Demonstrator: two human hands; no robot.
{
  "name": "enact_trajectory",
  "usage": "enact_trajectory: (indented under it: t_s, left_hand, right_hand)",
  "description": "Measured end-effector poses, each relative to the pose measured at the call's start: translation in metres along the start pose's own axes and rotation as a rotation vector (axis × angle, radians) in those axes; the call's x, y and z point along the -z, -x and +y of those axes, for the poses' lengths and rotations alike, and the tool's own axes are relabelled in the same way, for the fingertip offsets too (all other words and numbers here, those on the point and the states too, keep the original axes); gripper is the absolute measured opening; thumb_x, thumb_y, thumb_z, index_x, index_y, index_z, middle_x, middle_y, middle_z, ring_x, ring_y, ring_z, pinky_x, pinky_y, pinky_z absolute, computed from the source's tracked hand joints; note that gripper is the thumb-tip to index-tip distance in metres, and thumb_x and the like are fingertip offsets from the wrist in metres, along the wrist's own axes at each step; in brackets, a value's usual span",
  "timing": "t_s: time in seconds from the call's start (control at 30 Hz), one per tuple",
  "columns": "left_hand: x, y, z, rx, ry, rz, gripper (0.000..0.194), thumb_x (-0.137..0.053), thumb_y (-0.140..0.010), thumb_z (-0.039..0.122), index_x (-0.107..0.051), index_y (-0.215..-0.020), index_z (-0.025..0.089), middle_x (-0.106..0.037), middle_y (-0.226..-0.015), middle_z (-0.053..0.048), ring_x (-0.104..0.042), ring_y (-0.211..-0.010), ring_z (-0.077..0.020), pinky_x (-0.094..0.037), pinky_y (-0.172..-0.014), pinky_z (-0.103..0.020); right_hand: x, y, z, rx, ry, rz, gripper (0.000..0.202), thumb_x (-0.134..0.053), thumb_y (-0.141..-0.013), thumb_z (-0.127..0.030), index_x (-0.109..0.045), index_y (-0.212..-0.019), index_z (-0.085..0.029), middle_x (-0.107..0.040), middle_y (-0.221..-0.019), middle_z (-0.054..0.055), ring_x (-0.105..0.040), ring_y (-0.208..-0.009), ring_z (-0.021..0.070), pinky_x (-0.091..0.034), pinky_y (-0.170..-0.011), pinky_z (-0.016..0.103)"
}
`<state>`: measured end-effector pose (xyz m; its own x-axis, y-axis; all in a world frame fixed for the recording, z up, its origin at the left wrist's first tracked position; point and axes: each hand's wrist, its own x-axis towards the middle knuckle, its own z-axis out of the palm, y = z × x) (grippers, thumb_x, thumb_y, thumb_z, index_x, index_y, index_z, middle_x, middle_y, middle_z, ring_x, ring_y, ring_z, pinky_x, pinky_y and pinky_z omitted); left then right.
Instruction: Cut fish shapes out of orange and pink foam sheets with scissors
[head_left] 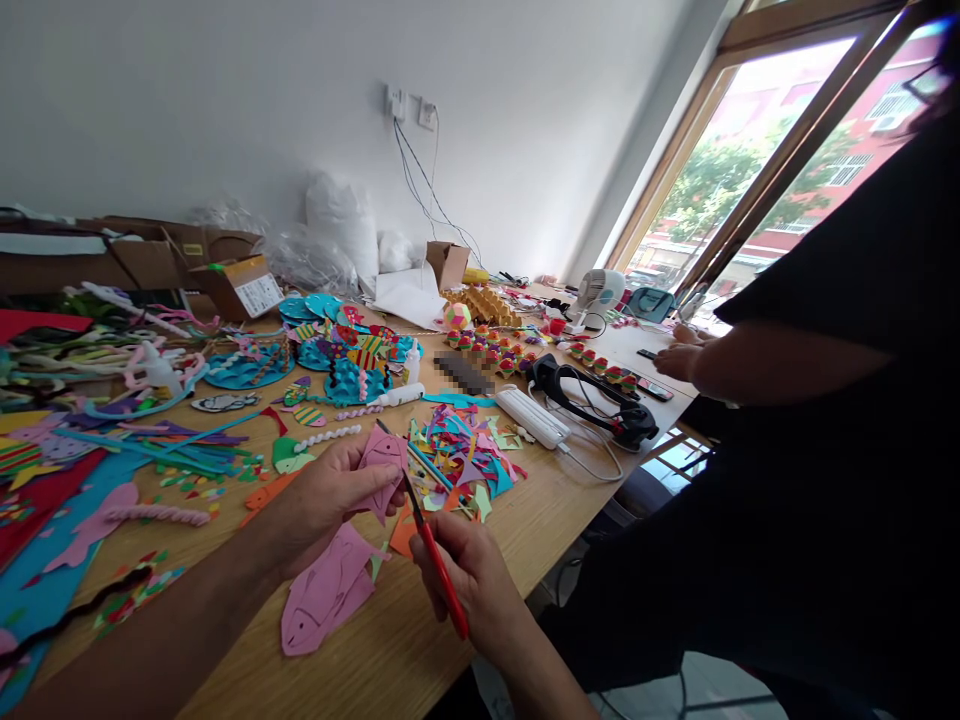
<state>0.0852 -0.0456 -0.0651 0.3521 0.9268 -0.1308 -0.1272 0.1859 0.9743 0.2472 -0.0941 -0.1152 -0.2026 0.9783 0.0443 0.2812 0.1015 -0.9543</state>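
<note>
Between the thumb and fingers of my left hand (330,495) is a pink paper fish cutout (381,462) with drawn lines. My right hand (469,570) grips red-handled scissors (436,565), their dark blades along the right edge of that piece. On the table below my left hand lies a larger pink paper sheet (322,595) with fish outlines drawn on it. Orange paper (403,530) lies partly behind the scissors. A heap of multicoloured paper scraps (465,450) sits just beyond my hands.
A white power strip (532,418) and a black headband-like device (592,400) lie to the right. A co-worker in dark clothes (810,480) stands at the right table edge. Blue decorated paper plates (356,380), glue bottles (159,370) and cardboard boxes (244,288) crowd the back and left.
</note>
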Motion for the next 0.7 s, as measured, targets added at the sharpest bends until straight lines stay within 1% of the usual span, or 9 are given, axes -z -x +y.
enact_trajectory:
  t_s: [0.17,0.3,0.4,0.5,0.6,0.7]
  left_hand:
    - [0.001,-0.002,-0.003,-0.012,0.005,0.010,0.017,-0.074,-0.065,0.030,-0.065,-0.070,0.016,-0.067,-0.062,0.002,-0.058,-0.058,-0.0117,-0.045,-0.056,-0.021]
    - [0.003,-0.003,-0.004,-0.008,-0.022,-0.008,0.019,-0.075,-0.066,0.031,-0.065,-0.070,0.016,-0.066,-0.060,0.002,-0.058,-0.058,-0.0120,-0.045,-0.055,-0.021]
    - [0.002,-0.003,-0.005,-0.003,0.012,-0.019,0.018,-0.075,-0.066,0.031,-0.066,-0.070,0.016,-0.066,-0.061,0.002,-0.056,-0.057,-0.0112,-0.044,-0.055,-0.021]
    - [0.001,-0.002,-0.007,0.018,0.074,-0.020,0.017,-0.076,-0.066,0.029,-0.066,-0.070,0.016,-0.065,-0.059,0.003,-0.054,-0.056,-0.0104,-0.042,-0.053,-0.020]
    - [0.000,-0.002,-0.010,0.041,0.106,-0.025,0.016,-0.076,-0.067,0.028,-0.066,-0.073,0.017,-0.065,-0.059,0.003,-0.054,-0.055,-0.0101,-0.042,-0.051,-0.019]
    - [-0.001,-0.002,-0.013,0.036,0.126,-0.036,0.014,-0.075,-0.069,0.027,-0.066,-0.070,0.017,-0.064,-0.058,0.004,-0.053,-0.054,-0.0088,-0.041,-0.050,-0.018]
  right_hand:
    - [0.000,0.001,0.004,0.000,-0.018,-0.006,0.029,-0.049,-0.084,-0.034,-0.040,-0.059,-0.021,-0.035,-0.045,-0.007,-0.033,-0.040,0.0072,-0.022,-0.040,0.020]
    - [-0.001,0.001,0.005,-0.025,-0.082,-0.020,0.032,-0.050,-0.084,-0.040,-0.041,-0.060,-0.021,-0.037,-0.044,-0.007,-0.036,-0.037,0.0067,-0.024,-0.038,0.019]
    - [-0.004,0.001,0.004,-0.069,-0.164,-0.029,0.036,-0.053,-0.081,-0.048,-0.043,-0.060,-0.021,-0.039,-0.042,-0.007,-0.038,-0.034,0.0073,-0.026,-0.035,0.018]
    - [-0.007,0.001,0.003,-0.097,-0.237,-0.036,0.038,-0.055,-0.080,-0.052,-0.044,-0.061,-0.021,-0.041,-0.040,-0.008,-0.037,-0.032,0.0066,-0.025,-0.034,0.017]
    - [-0.009,0.001,0.004,-0.095,-0.279,-0.039,0.041,-0.056,-0.081,-0.054,-0.046,-0.062,-0.020,-0.042,-0.039,-0.008,-0.035,-0.031,0.0055,-0.024,-0.034,0.016]
    - [-0.011,0.002,0.005,-0.090,-0.319,-0.040,0.046,-0.056,-0.081,-0.060,-0.045,-0.062,-0.019,-0.042,-0.039,-0.008,-0.035,-0.032,0.0051,-0.025,-0.034,0.016]
